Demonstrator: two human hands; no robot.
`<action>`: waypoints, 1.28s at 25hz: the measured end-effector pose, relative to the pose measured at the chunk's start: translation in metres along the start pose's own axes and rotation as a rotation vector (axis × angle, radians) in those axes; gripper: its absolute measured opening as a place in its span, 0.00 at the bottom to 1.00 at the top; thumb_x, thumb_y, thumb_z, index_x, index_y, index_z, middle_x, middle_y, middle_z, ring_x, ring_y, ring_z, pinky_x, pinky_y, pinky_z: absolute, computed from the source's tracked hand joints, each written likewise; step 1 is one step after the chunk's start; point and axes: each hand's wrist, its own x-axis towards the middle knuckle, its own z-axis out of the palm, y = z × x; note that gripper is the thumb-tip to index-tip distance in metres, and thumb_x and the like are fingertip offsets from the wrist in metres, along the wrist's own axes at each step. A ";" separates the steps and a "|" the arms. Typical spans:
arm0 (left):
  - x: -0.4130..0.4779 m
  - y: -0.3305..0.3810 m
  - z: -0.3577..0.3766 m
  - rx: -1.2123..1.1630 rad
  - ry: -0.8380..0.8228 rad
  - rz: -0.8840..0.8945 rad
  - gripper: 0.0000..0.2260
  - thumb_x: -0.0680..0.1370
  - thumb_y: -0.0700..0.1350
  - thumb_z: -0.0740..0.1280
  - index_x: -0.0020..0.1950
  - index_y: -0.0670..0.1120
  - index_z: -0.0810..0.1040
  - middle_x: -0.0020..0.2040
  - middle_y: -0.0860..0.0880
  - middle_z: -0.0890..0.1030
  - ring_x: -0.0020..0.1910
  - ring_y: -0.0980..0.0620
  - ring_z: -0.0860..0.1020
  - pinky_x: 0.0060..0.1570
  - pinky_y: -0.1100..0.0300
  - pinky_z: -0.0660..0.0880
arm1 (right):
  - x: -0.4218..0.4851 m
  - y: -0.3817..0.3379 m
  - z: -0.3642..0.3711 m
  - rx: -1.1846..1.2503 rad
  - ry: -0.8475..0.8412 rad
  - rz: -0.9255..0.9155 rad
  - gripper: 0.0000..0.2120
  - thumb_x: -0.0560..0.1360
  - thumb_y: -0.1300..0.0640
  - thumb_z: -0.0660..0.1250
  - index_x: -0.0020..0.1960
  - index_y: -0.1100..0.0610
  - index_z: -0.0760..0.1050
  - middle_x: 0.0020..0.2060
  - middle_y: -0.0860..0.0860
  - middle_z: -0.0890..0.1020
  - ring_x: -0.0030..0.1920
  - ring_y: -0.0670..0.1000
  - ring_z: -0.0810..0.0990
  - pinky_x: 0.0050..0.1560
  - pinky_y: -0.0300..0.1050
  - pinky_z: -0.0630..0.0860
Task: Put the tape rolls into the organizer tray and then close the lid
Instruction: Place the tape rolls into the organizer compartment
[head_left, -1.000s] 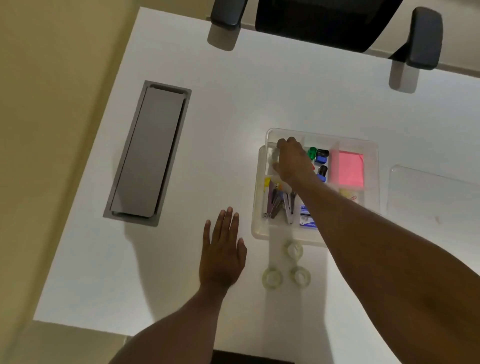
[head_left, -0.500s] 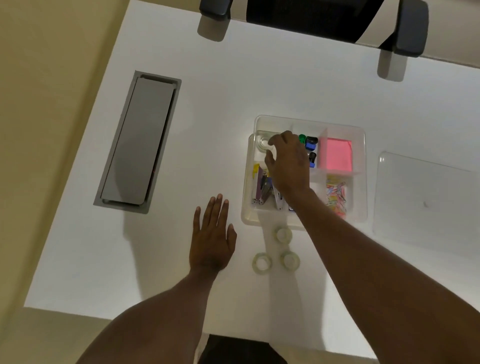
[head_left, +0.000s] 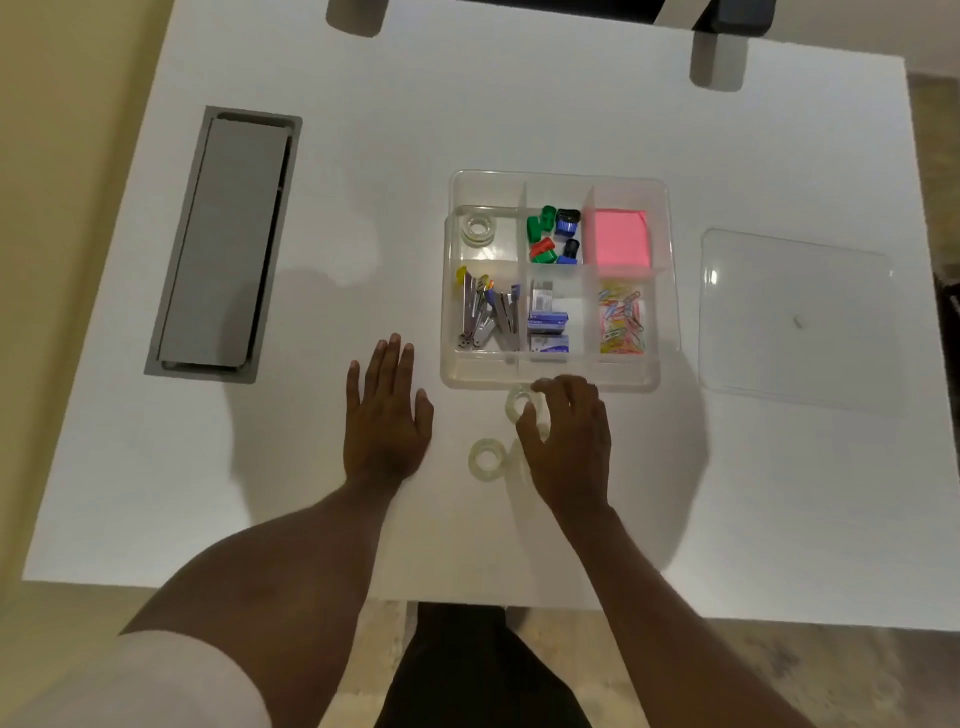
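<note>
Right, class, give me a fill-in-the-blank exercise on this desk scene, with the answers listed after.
1. The pink notepad sits in the tray's far ____ compartment.
2. The clear lid lies on the table to the ____ of the tray.
3. The left hand rests ____ on the table.
4. The tape roll already in the tray shares its row with the notepad and the coloured ____.

Answers: right; right; flat; sharpeners
</note>
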 end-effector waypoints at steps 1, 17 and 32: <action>0.000 0.000 -0.001 0.004 0.006 0.001 0.29 0.86 0.53 0.52 0.86 0.47 0.55 0.87 0.46 0.57 0.87 0.49 0.53 0.85 0.41 0.51 | -0.014 0.006 -0.001 0.005 -0.028 0.029 0.12 0.76 0.52 0.67 0.58 0.54 0.75 0.54 0.50 0.78 0.54 0.51 0.76 0.54 0.45 0.76; 0.000 0.001 -0.002 -0.022 0.023 0.003 0.29 0.85 0.53 0.53 0.86 0.47 0.56 0.87 0.46 0.57 0.87 0.49 0.54 0.86 0.40 0.51 | -0.060 0.021 0.003 0.066 -0.102 0.091 0.23 0.72 0.41 0.72 0.59 0.53 0.71 0.53 0.47 0.76 0.51 0.48 0.75 0.52 0.45 0.76; -0.034 0.026 0.005 -0.039 -0.033 0.053 0.30 0.85 0.53 0.52 0.87 0.48 0.53 0.88 0.47 0.55 0.88 0.49 0.51 0.85 0.40 0.51 | 0.150 -0.021 -0.019 0.005 0.043 -0.112 0.21 0.72 0.48 0.72 0.61 0.57 0.76 0.54 0.54 0.80 0.57 0.56 0.77 0.58 0.52 0.73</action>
